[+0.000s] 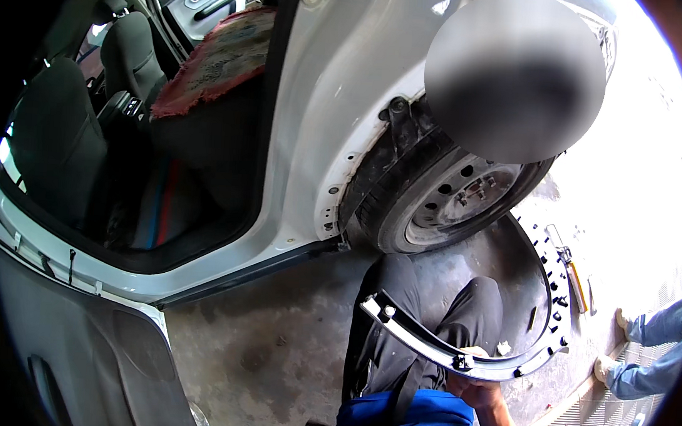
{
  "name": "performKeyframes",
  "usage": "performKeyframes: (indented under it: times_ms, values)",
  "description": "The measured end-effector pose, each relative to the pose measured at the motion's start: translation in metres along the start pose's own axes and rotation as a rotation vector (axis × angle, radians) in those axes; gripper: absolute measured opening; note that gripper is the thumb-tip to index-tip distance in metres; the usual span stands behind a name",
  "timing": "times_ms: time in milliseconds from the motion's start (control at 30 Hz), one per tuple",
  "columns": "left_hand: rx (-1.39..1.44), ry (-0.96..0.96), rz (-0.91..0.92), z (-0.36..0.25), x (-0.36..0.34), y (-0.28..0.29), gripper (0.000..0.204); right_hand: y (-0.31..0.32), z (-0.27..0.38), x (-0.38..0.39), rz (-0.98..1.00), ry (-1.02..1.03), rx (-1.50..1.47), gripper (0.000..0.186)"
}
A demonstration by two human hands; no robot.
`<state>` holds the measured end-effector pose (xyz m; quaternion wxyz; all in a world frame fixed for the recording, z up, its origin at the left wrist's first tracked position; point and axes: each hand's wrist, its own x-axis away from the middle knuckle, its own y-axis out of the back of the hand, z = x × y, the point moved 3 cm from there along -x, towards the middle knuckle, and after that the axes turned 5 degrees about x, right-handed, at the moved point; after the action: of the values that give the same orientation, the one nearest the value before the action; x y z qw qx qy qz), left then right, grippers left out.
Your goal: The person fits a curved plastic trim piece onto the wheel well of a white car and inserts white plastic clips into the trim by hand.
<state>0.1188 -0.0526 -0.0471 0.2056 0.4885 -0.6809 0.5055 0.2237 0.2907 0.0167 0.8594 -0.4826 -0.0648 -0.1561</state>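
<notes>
My right hand [474, 385] is closed around the lower stretch of a curved wheel arch trim [530, 365], with the forearm coming in from the lower right. The trim arcs across my knees and up the right side toward the tyre. Its inner face is turned up, and black clips [463, 363] stand along it. One end, with a white round clip [389, 312], lies over my thigh. My left hand does not show. Beyond my knees is the car's rear wheel [465, 196], its steel rim bare, under a white arch edge [351, 161] with several holes.
An open rear door [95, 347] stands at the lower left, beside the cabin with a rug-covered seat [218, 60]. A yellow-handled tool [578, 287] lies on the floor right of the trim. Another person's jeans-clad legs [659, 330] are at the right edge. A blurred disc hides the wheel's upper part.
</notes>
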Motion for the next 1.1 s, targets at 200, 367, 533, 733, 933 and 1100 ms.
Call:
performKeyframes:
  times_ms: [200,367,533,733,933,1100]
  values:
    - [-0.075,-0.290,-0.099,-0.098,-0.019,0.013,0.029,0.016,0.005,-0.001,0.013,0.019,-0.014,0.048]
    - [-0.078,-0.440,-0.193,-0.162,-0.038,0.012,0.029,0.024,0.004,-0.004,0.012,0.043,0.030,0.058]
    - [-0.134,-0.674,-0.267,-0.213,-0.049,-0.002,0.030,0.022,0.008,-0.001,0.007,0.073,0.105,0.051]
    - [-0.185,-0.866,-0.443,-0.243,-0.044,-0.001,0.031,0.028,-0.007,-0.003,-0.018,0.137,0.119,0.045]
    - [-0.256,-0.974,-0.516,-0.262,-0.030,0.009,0.033,0.029,-0.019,-0.017,0.063,0.162,0.024,0.044]
    - [-0.405,-1.167,-0.559,-0.270,-0.016,0.021,0.035,0.030,-0.022,-0.024,0.055,0.228,0.083,0.042]
